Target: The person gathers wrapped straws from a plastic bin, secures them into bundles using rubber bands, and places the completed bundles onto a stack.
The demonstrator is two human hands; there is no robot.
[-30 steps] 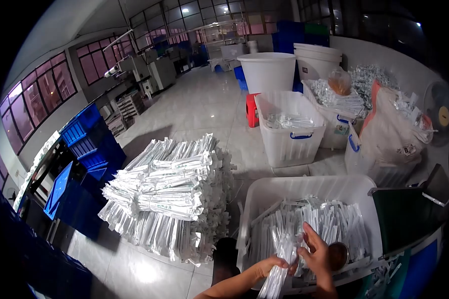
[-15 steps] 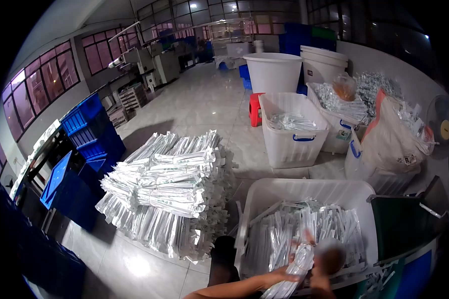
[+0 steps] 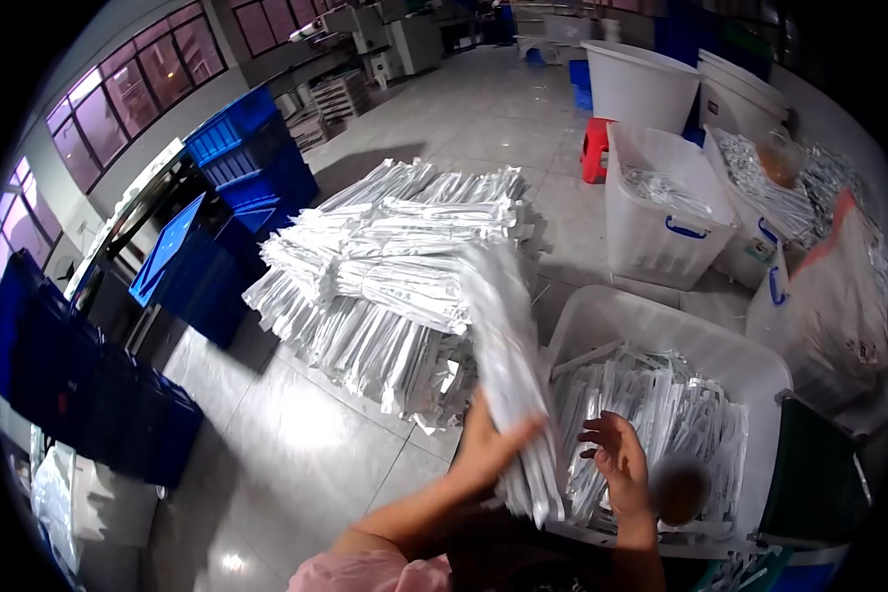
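Observation:
My left hand [image 3: 495, 442] is wrapped round the lower part of a bundle of long, slim plastic-wrapped packets [image 3: 508, 345], which is blurred by motion. The bundle stands tilted, its top end in front of a tall stack of similar bundles [image 3: 375, 266] on the floor. I cannot tell whether it touches the stack. To its right, my right hand [image 3: 617, 456] is raised with its fingers apart and slightly curled, holding nothing. Behind that hand is a translucent white bin [image 3: 760, 370] with many loose packets [image 3: 696, 424] lying in it.
Blue crates [image 3: 242, 148] are stacked left of the bundles. Beyond the bin stand another white bin [image 3: 661, 242], a red stool [image 3: 596, 150] and a large white tub [image 3: 641, 89]. A filled sack [image 3: 819, 306] rests at the right. A dark green panel [image 3: 819, 469] borders the near bin.
My left hand has lifted the bundle up and left, out from over the bin toward the stack. My right hand has come away from the bundle and opened. The view has swung left and down.

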